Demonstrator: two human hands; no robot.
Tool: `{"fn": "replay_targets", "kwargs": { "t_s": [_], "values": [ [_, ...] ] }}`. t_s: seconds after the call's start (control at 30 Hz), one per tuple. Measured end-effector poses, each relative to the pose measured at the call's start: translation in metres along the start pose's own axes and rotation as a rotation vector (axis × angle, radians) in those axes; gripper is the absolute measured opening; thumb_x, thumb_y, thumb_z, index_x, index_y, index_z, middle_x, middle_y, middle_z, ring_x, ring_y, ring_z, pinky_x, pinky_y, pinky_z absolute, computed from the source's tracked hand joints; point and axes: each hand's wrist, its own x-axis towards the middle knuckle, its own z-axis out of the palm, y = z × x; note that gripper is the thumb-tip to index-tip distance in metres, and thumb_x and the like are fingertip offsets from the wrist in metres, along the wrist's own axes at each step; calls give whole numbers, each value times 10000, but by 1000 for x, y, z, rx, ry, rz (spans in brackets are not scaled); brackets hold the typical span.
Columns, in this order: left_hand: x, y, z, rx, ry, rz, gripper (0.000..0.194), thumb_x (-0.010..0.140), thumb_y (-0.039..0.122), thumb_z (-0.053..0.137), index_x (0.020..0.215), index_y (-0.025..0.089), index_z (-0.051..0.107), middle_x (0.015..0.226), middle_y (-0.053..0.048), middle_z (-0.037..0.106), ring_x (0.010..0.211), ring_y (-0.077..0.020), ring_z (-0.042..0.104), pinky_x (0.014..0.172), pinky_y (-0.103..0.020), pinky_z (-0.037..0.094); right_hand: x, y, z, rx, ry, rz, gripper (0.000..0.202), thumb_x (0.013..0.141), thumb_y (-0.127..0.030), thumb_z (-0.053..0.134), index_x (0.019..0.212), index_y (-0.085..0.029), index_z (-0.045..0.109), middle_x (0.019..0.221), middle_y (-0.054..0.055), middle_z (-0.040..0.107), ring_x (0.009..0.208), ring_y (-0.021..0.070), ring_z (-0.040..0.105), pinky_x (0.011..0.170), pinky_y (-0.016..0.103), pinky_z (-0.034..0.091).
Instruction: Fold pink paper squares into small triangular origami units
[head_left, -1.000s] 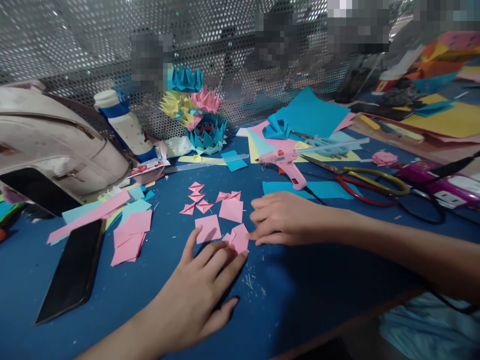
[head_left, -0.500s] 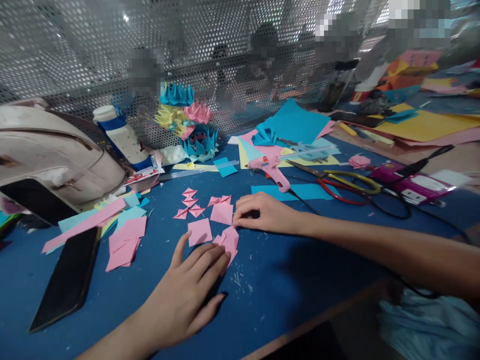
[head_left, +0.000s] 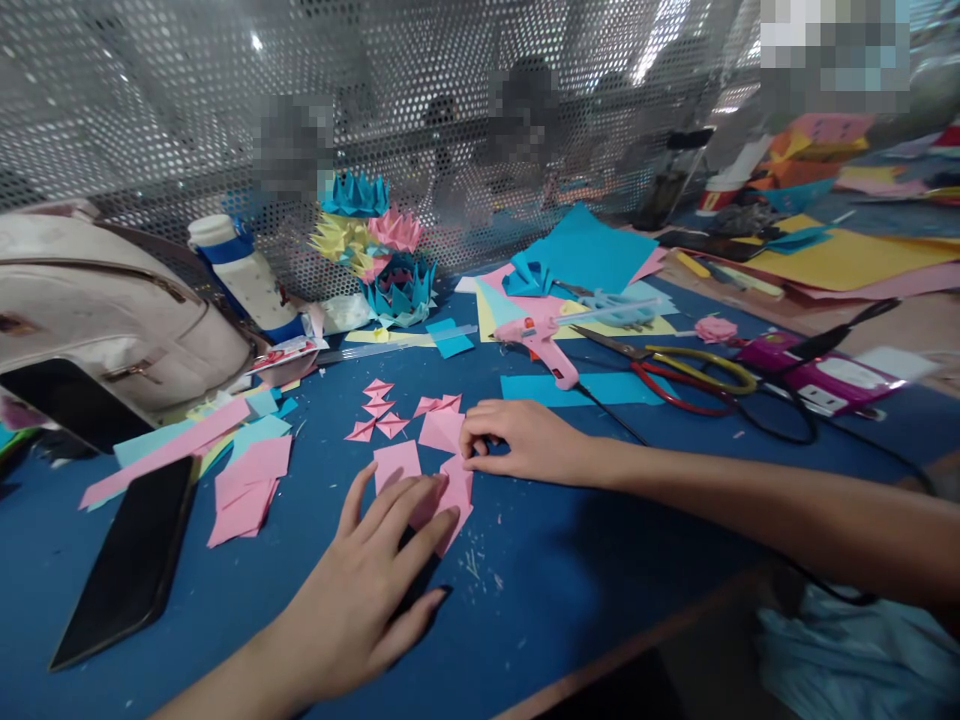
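Note:
My left hand (head_left: 382,570) lies over the table with fingers spread, its fingertips resting on a folded pink paper piece (head_left: 455,490). My right hand (head_left: 525,440) is curled, thumb and fingertips pinched at the upper edge of that same piece. Just beyond it lies a pink paper square (head_left: 442,431), and left of it another pink square (head_left: 397,462), partly behind my left fingers. Farther up sit several small folded pink triangles (head_left: 378,407). The exact grip of my right fingertips is partly hidden.
A pink glue gun (head_left: 551,350) and red-and-yellow-handled scissors (head_left: 690,375) lie beyond my right hand. At left are a black phone (head_left: 127,560), pink paper sheets (head_left: 244,490), a bottle (head_left: 244,275) and a bag (head_left: 112,300). Folded paper flowers (head_left: 397,290) stand by the perforated metal screen (head_left: 450,130).
My right hand has shifted slightly down and left, its fingertips now at the folded pink piece's upper edge. My left fingers have spread a little, uncovering more of that piece.

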Motion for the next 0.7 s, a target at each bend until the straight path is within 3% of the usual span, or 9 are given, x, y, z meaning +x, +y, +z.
{"fn": "replay_targets", "kwargs": {
  "t_s": [0.47, 0.7],
  "values": [
    [1, -2, 3, -28, -30, -10, 590, 1005, 381, 484, 1534, 179, 317, 1524, -94, 452, 1399, -263, 382, 1217, -512, -104, 4, -2, 12, 12, 89, -6, 46, 864, -151, 676, 875, -191, 656, 838, -20, 671, 846, 135, 598, 710, 238, 395],
    [4, -2, 3, -27, -74, -51, 622, 1009, 448, 475, 1538, 160, 319, 1528, -100, 447, 1402, -281, 379, 1226, -549, -69, 4, 2, 16, -149, 153, -215, 78, 940, -228, 631, 908, -200, 696, 929, 4, 712, 856, 139, 613, 706, 249, 398]
  ]
}}
